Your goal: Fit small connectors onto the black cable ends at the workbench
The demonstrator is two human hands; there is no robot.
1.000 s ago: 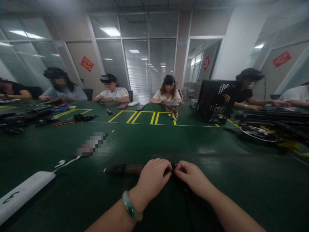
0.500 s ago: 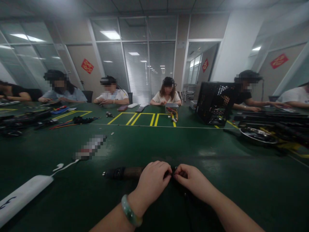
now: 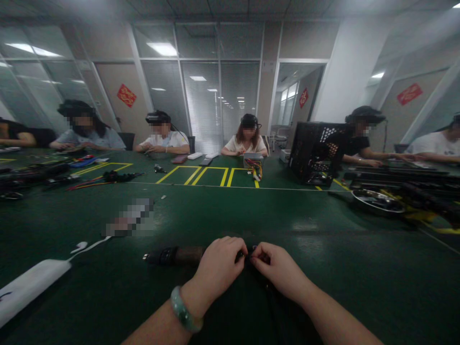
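Note:
A dark cylindrical tool with a metal tip, which looks like an electric screwdriver [image 3: 189,255], lies sideways on the green table, tip to the left. My left hand [image 3: 220,264] is closed over its right end, the fingers curled down, and a pale green bangle [image 3: 181,309] circles that wrist. Close beside it, my right hand [image 3: 278,268] is in a pinch at the tool's tail end; whatever is between its fingertips is hidden. Below the right hand a thin dark cord [image 3: 268,287] is faintly visible against the table.
To the left lie a white power strip [image 3: 36,282] with a cable and a blurred-out flat item [image 3: 129,218]. A metal bowl [image 3: 377,201], dark parts and a black computer case [image 3: 316,153] stand at right. Bundled wires [image 3: 115,176] lie far left. Several people sit across the table.
The whole view has shifted slightly, so everything sits a little further left. Both hands keep the same closed pose at the tool's end.

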